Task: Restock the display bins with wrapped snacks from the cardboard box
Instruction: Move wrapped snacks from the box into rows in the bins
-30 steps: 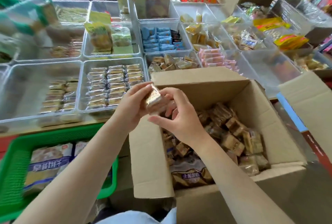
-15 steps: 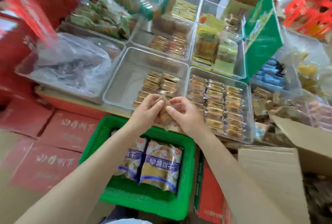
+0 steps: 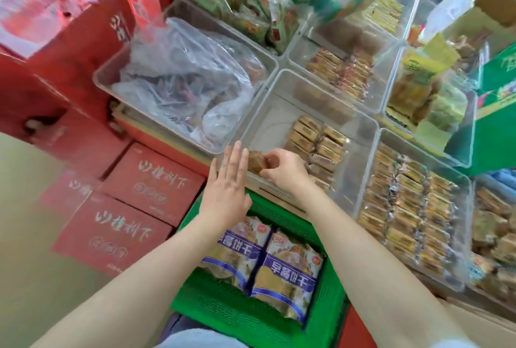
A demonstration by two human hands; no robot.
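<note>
My right hand (image 3: 282,170) is shut on a brown wrapped snack (image 3: 255,160) at the near edge of a clear display bin (image 3: 276,102). That bin holds two short rows of golden wrapped snacks (image 3: 317,139) on its right half; its left half is bare. My left hand (image 3: 227,186) is flat with fingers spread, just left of the snack and outside the bin's front wall, holding nothing. Only a corner of the cardboard box (image 3: 480,322) shows at the bottom right.
A green basket (image 3: 223,308) with two purple biscuit bags (image 3: 284,269) sits below my hands. A bin with a crumpled plastic bag (image 3: 190,79) stands to the left, a fuller snack bin (image 3: 410,216) to the right. Red cartons (image 3: 125,202) are stacked at left.
The view swung left from the cardboard box to the bins. My left hand let go of the snack and spread flat; my right hand carried the snack to the bin's near edge.
</note>
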